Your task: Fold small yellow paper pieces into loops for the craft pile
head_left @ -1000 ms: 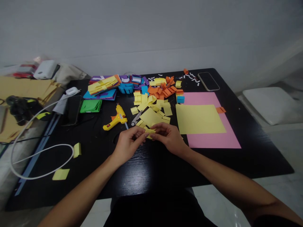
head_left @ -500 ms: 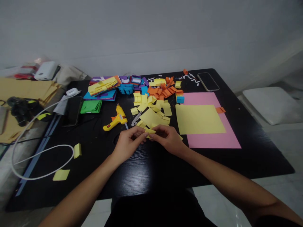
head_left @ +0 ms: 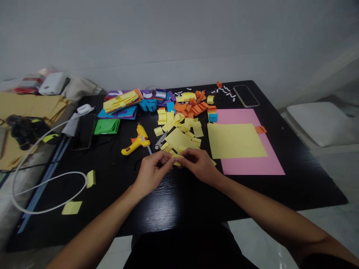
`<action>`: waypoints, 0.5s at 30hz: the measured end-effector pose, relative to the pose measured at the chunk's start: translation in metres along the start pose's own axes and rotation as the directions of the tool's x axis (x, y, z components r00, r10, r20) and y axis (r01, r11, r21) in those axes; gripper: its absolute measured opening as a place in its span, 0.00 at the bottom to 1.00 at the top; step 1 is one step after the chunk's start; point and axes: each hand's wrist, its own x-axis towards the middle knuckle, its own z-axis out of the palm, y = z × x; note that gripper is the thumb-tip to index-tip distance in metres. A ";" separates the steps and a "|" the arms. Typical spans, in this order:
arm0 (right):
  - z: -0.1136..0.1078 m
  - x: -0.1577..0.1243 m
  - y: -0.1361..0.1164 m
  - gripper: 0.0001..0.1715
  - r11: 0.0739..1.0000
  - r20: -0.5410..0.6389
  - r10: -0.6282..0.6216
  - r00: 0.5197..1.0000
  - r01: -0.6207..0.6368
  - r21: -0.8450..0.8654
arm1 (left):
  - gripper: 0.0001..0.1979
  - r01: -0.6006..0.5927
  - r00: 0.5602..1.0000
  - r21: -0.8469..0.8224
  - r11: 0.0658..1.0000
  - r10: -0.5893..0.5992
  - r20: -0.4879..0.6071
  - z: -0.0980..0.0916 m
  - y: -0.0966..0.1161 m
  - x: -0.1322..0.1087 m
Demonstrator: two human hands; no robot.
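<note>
- Nearest me, the forearms reach in over the black table (head_left: 294,190), lying almost as they did a second ago; the whole view has slid only slightly.
- I have the left hand (head_left: 148,170) pinching the yellow paper slip (head_left: 177,156) by its left end, thumb on the near side, fingers curled behind.
- The right hand (head_left: 203,166) pinches the same slip from the other end; its index finger, stretched over the top a second ago, is now more bent, and its thumb sits closer to the left thumb.
- So the slip lies between the two sets of fingertips, partly covered by them; from here I cannot tell whether it touches the paper behind.
- Off to the left, a flat yellow piece (head_left: 71,207) and a folded yellow piece (head_left: 90,178) lie near the white cable (head_left: 85,177), unmoved.
- Just beyond the hands I see the heap of yellow slips (head_left: 178,138), with scissors (head_left: 161,140) at its left edge and the yellow glue gun (head_left: 137,141) beside them.
- To the right, a yellow sheet (head_left: 237,141) overlaps a pink sheet (head_left: 254,166).
- Farther back lie green folded paper (head_left: 107,126) and orange folded strips (head_left: 196,109).
- At the far right corner rests a smartphone (head_left: 246,96), in front of the grey wall (head_left: 179,45).
</note>
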 end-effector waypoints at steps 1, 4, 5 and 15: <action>0.000 0.000 -0.001 0.21 1.000 0.001 -0.013 1.000 0.013 -0.020 | 0.09 0.005 1.000 -0.003 1.000 -0.005 0.007 0.000 0.001 0.000; -0.001 -0.001 -0.003 0.21 1.000 0.017 -0.019 1.000 0.019 0.002 | 0.09 0.022 1.000 0.003 1.000 -0.022 0.012 -0.001 0.004 -0.001; -0.001 -0.001 -0.003 0.21 1.000 0.018 -0.011 1.000 0.011 0.027 | 0.10 0.029 1.000 0.002 1.000 -0.029 0.009 -0.001 0.004 -0.001; -0.002 0.001 -0.001 0.18 0.997 -0.034 -0.006 0.999 0.009 0.073 | 0.17 0.149 0.988 -0.193 0.970 -0.138 0.071 -0.001 0.007 0.005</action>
